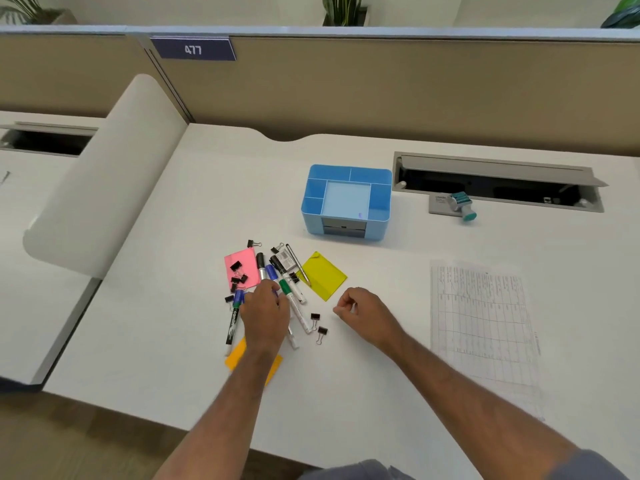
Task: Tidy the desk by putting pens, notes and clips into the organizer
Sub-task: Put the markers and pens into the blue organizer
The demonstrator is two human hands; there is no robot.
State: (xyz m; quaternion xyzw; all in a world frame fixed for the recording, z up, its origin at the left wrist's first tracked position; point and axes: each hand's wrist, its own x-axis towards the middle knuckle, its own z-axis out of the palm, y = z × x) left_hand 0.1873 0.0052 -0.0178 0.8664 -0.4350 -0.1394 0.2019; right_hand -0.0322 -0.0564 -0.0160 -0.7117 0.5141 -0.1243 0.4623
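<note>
A blue desk organizer [309, 216] stands mid-desk with its compartments empty. In front of it lies a pile of markers, among them a green-capped marker [286, 288] and a black-labelled one [232, 325]. A pencil [298, 263] lies there too, with several black binder clips [318, 323]. Around them are a pink note [246, 259], a yellow note [327, 277] and an orange note [273, 368], the last partly under my left forearm. My left hand [265, 315] lies over the markers, its fingers curled down onto them. My right hand [363, 313] hovers loosely curled beside the yellow note, holding nothing.
A printed sheet [481, 323] lies at the right. Behind it, a teal stamp [462, 204] rests by an open cable tray [498, 183]. A white curved divider [104, 185] bounds the desk on the left and a beige partition [381, 91] stands at the back.
</note>
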